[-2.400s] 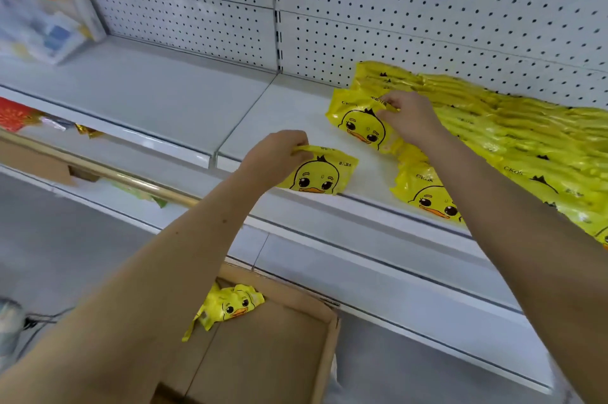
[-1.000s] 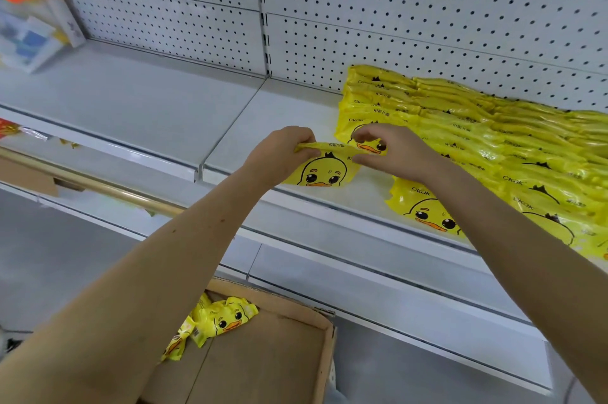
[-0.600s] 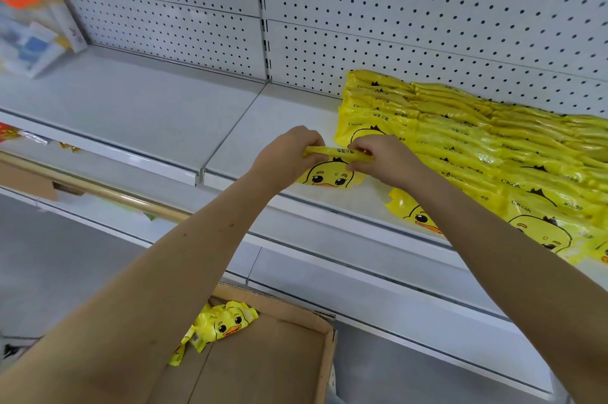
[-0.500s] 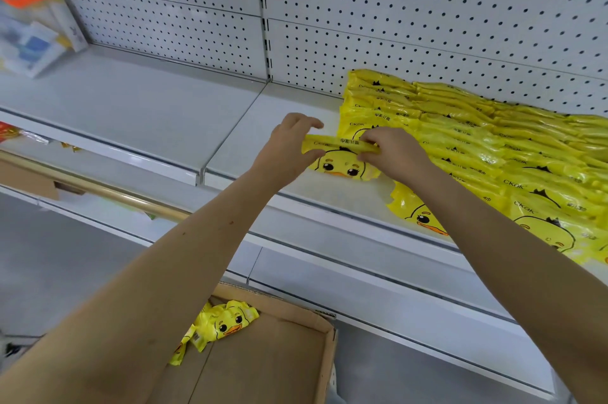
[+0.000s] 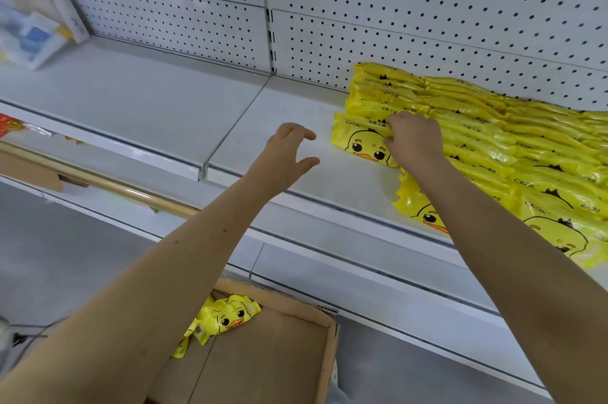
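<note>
1. The right hand (image 5: 413, 140) is gripping the front duck packet (image 5: 357, 140) at its right side. The fingers are curling round the edge of the packet and are covering that part of it.
2. The front duck packet is resting on the white shelf (image 5: 164, 107), at the left end of the row of yellow packets (image 5: 493, 140), and its printed duck face is looking toward the camera. It is touching the packets behind it, but I cannot tell whether it is lying flat or leaning on them.
3. The left hand (image 5: 286, 157) is hovering over the bare shelf, just beside the packet on its left and not touching it. It is holding nothing: the fingers are loosely bent and the thumb is standing wide apart from them.
4. The yellow packets in the row are overlapping one another like tiles. The row is running from the pegboard wall (image 5: 427, 8) toward the front and the right of the shelf.
5. One more packet (image 5: 418, 206) is lying at the front edge of the shelf, and the right forearm is hiding part of it.
6. Below the shelf, a cardboard box (image 5: 269, 354) is standing open, and a few loose duck packets (image 5: 227, 318) are lying crumpled in its far left corner, partly behind the left forearm.
7. At the far left of the shelf, a clear package (image 5: 29, 18) is leaning against the pegboard wall; it is too blurred to read.
8. A brass-coloured rail (image 5: 131, 194) is running under the front of the shelf, on the left.
</note>
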{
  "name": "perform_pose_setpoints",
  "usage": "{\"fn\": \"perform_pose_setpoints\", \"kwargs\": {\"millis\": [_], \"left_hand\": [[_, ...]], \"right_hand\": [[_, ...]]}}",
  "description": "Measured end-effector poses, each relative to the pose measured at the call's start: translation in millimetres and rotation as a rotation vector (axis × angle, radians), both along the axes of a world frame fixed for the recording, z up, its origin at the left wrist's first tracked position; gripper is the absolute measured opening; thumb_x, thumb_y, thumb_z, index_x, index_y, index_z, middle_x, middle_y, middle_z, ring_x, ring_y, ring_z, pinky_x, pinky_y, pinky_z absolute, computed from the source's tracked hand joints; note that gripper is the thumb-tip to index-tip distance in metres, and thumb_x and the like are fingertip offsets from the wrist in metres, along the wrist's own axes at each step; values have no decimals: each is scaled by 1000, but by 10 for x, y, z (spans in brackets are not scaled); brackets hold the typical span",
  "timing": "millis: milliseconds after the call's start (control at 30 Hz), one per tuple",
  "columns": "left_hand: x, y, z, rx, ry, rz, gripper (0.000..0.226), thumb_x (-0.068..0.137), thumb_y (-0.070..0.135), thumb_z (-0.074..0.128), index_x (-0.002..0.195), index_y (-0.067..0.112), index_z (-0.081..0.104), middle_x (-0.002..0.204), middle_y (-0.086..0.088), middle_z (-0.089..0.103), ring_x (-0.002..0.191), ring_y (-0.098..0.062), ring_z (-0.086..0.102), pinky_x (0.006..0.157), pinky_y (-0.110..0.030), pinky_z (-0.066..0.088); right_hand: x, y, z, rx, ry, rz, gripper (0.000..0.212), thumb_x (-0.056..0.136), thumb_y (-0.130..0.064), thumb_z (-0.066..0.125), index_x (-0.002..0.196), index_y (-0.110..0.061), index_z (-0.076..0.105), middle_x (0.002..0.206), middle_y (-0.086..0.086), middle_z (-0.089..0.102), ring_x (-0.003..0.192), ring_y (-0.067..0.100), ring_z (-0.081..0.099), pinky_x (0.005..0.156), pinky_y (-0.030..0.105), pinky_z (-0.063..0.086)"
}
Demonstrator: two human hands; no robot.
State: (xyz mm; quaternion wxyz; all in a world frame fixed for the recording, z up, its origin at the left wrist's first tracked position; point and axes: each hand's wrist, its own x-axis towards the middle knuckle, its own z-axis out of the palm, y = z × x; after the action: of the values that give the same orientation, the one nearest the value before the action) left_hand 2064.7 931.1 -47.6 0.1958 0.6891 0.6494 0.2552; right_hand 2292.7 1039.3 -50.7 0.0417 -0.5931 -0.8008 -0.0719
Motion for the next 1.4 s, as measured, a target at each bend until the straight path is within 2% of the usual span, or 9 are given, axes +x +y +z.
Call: {"fn": "perform_pose_setpoints", "kwargs": {"millis": [100,267,533,600,800,1033,1133,1267,1400], "left_hand": [[-11,-48,1,-4,3,-2,42,89,28,63,127,17,50,136,-3,39,119,-27,45,104,-41,38],[-47,-218,67,23,1,8,43,89,29,63,128,16,49,135,-4,41,117,-27,46,103,-40,38],[-134,-826,70,79,-84,49,42,90,25,63,128,14,50,133,-6,44,118,-26,47,100,-37,39],[-148,-1019,31,92,-83,39,42,89,23,64,127,13,51,132,-7,47,116,-25,48,98,-32,39],[-192,-1619,8,75,-119,54,41,90,22,63,128,13,52,130,-7,49,118,-23,48,101,-30,36],[-165,-2288,-166,63,-104,136,43,89,23,64,129,15,52,131,-5,49,119,-25,46,101,-36,38],[-97,-2589,-319,46,-53,158,43,89,23,63,130,16,51,132,-5,49,122,-23,44,102,-32,34],[40,-2945,-528,-73,-42,248,44,89,26,63,131,21,49,135,-2,46,124,-22,42,102,-31,32],[117,-3237,-754,-134,15,297,45,88,26,64,131,20,50,131,-2,49,123,-21,43,94,-24,30]], "right_hand": [[-47,-35,87,11,-30,5,32,87,-20,62,117,-10,56,115,11,58,111,34,50,87,41,39],[-55,-269,246,-3,90,12,43,86,-28,65,125,-15,52,125,10,52,119,34,45,93,42,37],[-121,-1118,376,21,207,61,44,84,-34,67,123,-19,56,122,7,55,114,31,48,88,38,39],[-148,-1374,349,-4,245,68,43,83,-33,68,122,-17,57,121,7,57,112,31,49,88,39,41],[-229,-2073,205,-109,393,86,42,84,-31,69,121,-15,58,122,7,58,113,29,50,93,41,42],[-243,-2748,-41,-210,578,128,46,82,-33,71,123,-20,56,120,1,58,112,22,50,89,34,41],[-169,-2994,-210,-264,622,143,49,82,-34,70,127,-20,54,123,1,57,116,21,49,92,32,40],[-41,-3278,-447,-371,662,161,51,83,-34,70,128,-21,53,125,-2,56,119,18,48,96,31,41],[65,-3472,-702,-445,663,167,51,83,-34,69,129,-22,52,128,-4,54,120,17,46,99,33,41]]}}
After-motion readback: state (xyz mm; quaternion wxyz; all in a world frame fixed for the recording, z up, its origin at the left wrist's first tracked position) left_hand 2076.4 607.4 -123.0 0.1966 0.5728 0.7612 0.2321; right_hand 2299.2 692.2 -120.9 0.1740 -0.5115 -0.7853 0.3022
